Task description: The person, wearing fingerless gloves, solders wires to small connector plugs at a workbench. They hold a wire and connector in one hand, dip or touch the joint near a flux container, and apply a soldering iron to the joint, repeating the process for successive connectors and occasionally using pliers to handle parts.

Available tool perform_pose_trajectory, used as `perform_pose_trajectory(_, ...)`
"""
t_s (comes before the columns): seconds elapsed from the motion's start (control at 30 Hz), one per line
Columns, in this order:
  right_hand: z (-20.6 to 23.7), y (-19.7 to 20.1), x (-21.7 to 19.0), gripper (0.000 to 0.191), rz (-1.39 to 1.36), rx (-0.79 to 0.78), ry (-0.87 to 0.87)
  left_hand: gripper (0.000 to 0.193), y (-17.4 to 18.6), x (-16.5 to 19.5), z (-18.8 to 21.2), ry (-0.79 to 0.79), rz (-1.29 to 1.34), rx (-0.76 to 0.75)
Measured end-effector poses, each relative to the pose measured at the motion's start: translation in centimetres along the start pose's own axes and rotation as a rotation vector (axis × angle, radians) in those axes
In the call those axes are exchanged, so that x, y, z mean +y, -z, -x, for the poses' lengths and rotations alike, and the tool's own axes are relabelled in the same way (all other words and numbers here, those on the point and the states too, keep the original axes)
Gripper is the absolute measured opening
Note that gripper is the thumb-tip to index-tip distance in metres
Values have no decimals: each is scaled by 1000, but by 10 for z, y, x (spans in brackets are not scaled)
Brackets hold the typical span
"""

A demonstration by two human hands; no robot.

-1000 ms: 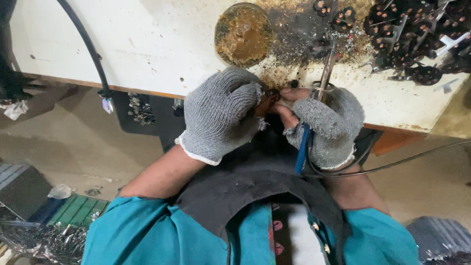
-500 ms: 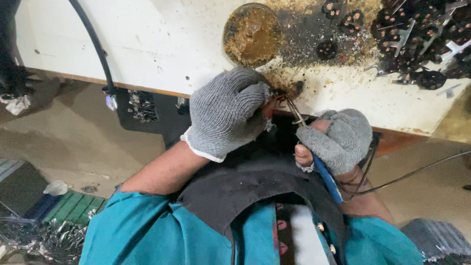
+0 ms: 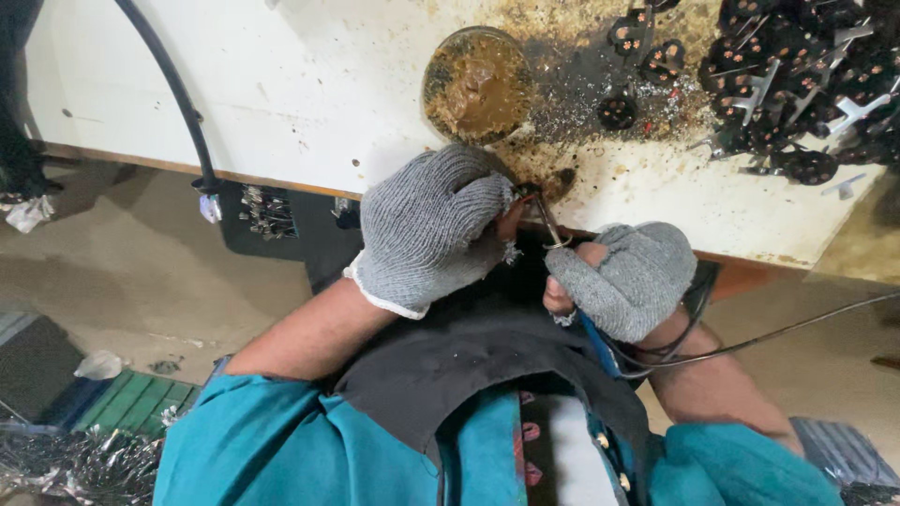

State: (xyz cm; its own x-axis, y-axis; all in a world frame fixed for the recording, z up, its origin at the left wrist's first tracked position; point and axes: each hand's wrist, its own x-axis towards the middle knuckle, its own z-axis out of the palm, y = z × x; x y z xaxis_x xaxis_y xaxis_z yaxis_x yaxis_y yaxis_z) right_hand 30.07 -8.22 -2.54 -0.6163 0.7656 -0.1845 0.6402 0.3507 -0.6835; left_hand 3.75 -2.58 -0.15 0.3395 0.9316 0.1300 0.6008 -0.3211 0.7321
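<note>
At the edge of a stained white surface (image 3: 309,103), a gloved left hand (image 3: 431,225) pinches a small part (image 3: 527,190), while the gloved right hand (image 3: 626,279) grips a blue-handled soldering iron (image 3: 547,220), tip at the part. A round flux tin (image 3: 476,84) sits just beyond.

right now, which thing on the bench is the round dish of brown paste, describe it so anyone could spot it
On the white bench, look just beyond the gloved left hand, at the near edge of the dark, sooty patch. The dish sits there: shallow, round, filled with brown paste. Unlike the small black parts heaped to its right, it is single, larger and brown.
</note>
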Motion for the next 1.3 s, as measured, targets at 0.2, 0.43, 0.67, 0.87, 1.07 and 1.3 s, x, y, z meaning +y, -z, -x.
perform_pose_trajectory(0.2,-13,8,-5,20,140,187,249,18,0,-1,-1,-34,11,41)
perform_pose_trajectory(0.43,-17,15,-11,22,122,296,295,18,1,-1,-2,-33,10,23)
perform_pose_trajectory(0.67,-6,13,-7,26,-133,303,242,19,0,-1,0,-27,12,23)
perform_pose_trajectory(0.87,-4,12,-4,27,8,335,267,21,-2,-2,1,-31,-1,31)
perform_pose_trajectory(1.07,-8,9,-9,20,-45,101,29,24,0,-3,1,-51,-1,20)
perform_pose_trajectory(1.3,-20,15,-11,22,86,243,327,21,-2,-4,1,-65,17,48)
